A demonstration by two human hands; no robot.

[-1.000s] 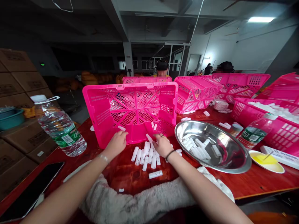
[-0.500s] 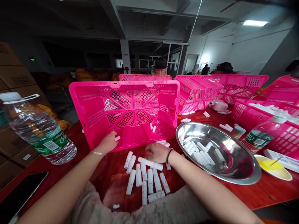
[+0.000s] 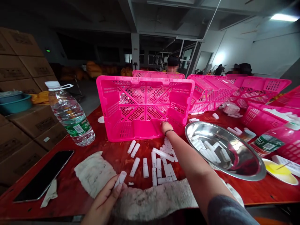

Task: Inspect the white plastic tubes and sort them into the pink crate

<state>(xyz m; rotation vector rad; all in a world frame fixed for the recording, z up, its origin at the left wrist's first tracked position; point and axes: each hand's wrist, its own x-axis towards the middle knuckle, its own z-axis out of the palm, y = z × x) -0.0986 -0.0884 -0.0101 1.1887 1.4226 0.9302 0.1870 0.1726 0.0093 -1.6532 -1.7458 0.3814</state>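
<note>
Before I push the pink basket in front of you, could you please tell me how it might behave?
The basket is probably light for its size, given its many openings. It looks fairly stiff, as its sides stand straight. Resting on one side, it might tip if pushed high up.

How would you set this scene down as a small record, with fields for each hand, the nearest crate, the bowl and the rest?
left hand: holds a white roll
right hand: at the crate's opening; its grasp is hidden
nearest crate: pink, on its side, opening toward the person
metal bowl: right of the crate, with rolls inside
loose rolls: on the red table
left side: water bottle, phone
</note>
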